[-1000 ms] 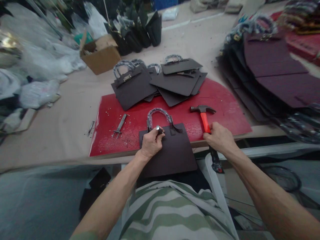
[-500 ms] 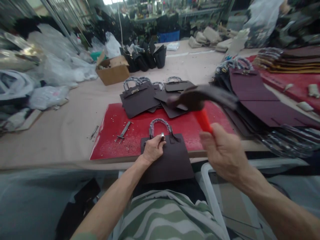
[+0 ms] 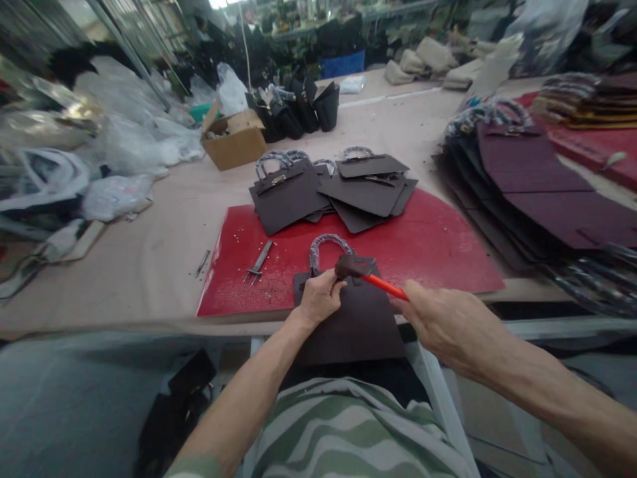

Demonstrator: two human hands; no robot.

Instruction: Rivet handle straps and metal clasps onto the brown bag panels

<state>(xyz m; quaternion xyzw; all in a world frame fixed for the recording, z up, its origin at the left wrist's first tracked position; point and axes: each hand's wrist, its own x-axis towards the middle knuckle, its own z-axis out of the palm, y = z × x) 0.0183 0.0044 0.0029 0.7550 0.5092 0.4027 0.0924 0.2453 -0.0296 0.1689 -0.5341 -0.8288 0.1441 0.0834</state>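
Note:
Over the red board's front edge lies a dark brown leather bag panel (image 3: 353,332) with a plastic-wrapped handle (image 3: 331,240). My left hand (image 3: 321,297) is closed on it, its fingers pinching a small metal punch whose bright top showed earlier. That top is now hidden by the dark head of a hammer (image 3: 351,267), which meets the fingertips from above. The hammer's red handle is gripped in my right hand (image 3: 440,315). A pronged metal punch (image 3: 257,262) rests on the board, left of my left hand.
The red board (image 3: 448,259) lies on the table. Several finished-looking brown panels with handles (image 3: 288,192) are piled behind. Burgundy panels (image 3: 537,179) are stacked at right. A cardboard box (image 3: 236,149) and plastic bags (image 3: 139,143) stand at back left.
My right hand has swung the hammer down and left, from raised in the air onto the spot at my left fingers. My left hand keeps its pinch on the panel. The view has shifted slightly.

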